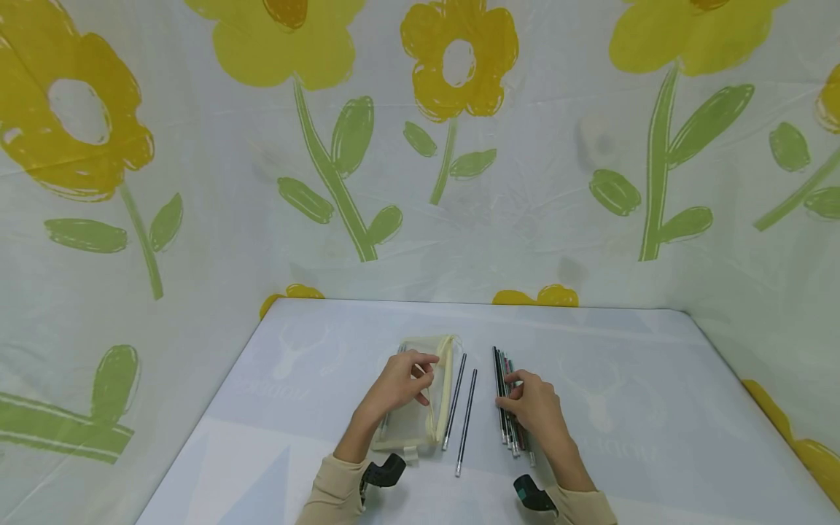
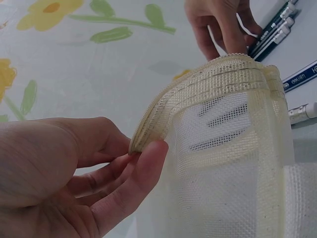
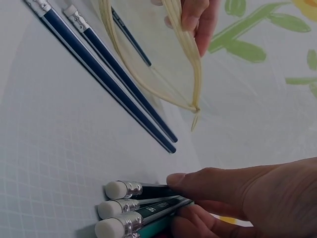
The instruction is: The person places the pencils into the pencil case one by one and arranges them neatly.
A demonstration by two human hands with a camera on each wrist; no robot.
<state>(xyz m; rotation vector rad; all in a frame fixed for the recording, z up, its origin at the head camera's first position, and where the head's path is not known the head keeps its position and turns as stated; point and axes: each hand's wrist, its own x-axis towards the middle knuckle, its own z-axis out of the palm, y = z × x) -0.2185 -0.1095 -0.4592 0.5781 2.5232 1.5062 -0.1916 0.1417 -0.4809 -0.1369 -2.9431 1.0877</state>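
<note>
Pouch [image 1: 410,426]: although its mesh is thin enough to see through, the shape is clear: a pale cream oblong with a thicker, yellowish zip edge [image 2: 218,82], parted into an opening.
Bundle [image 1: 510,429]: a close group of pencils, mostly dark, one teal; silver ferrules, white erasers.
Loose pencils [image 3: 106,74]: two, dark blue, white erasers, roughly side by side with a narrow gap.
Pouch position: on the table [image 1: 656,394], under and beside the left hand [image 1: 405,379]; well apart from the right hand [image 1: 534,401], with the loose pencils between.
Bundle position: on the table under the right hand, to the right of the loose pencils.
Left hand grip: thumb and finger closed in a pinch on the zip edge, lifting it; the other fingers loosely bent.
Right hand grip: thumb and fingers curled around the bundle, thumb on a black pencil.
Head view only: full outline of the pouch, a small white tag [image 1: 411,453] at its near end, and the full length of the loose pencils.
Left wrist view: weave and stitching of the zip edge; dark bars behind the mesh, identity not certain.
Right wrist view: a dark blue pencil [image 3: 131,37] within the pouch opening; bundle erasers at close range.
</note>
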